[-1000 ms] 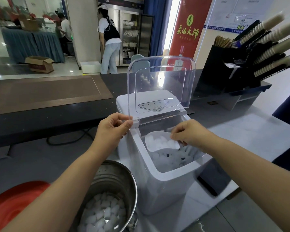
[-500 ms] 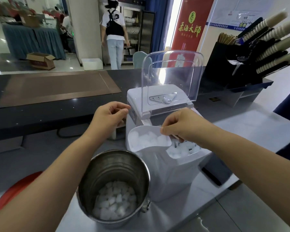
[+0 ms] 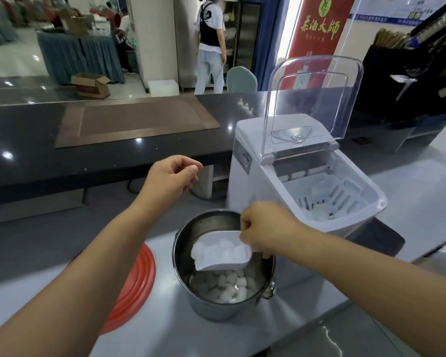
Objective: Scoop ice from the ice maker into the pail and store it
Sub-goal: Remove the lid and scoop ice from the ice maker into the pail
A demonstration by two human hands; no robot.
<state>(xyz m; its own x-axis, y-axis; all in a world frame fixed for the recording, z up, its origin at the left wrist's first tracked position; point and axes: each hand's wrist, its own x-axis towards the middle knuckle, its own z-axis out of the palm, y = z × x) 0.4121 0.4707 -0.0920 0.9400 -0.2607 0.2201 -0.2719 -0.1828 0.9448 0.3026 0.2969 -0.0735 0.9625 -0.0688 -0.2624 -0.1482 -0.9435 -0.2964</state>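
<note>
A white ice maker [image 3: 245, 176] stands on the counter with its clear lid [image 3: 312, 99] tipped up; some ice lies in its basket [image 3: 327, 199]. In front of it sits a steel pail [image 3: 188, 243] with ice cubes [image 3: 229, 287] at the bottom. My right hand [image 3: 265, 229] grips the handle of a white scoop [image 3: 220, 251] heaped with ice, held over the pail's mouth. My left hand [image 3: 171, 176] hovers above and left of the pail, fingers loosely curled, holding nothing.
A red round lid [image 3: 134, 274] lies left of the pail. A dark raised counter [image 3: 113, 140] runs behind. A black organiser with cup stacks [image 3: 422, 60] stands at the right. A person stands far back near a fridge. A little water wets the counter's front edge.
My right hand carried the ice-filled scoop out of the ice maker and left, over the pail. My left hand let go of the lid edge and drew away to the left.
</note>
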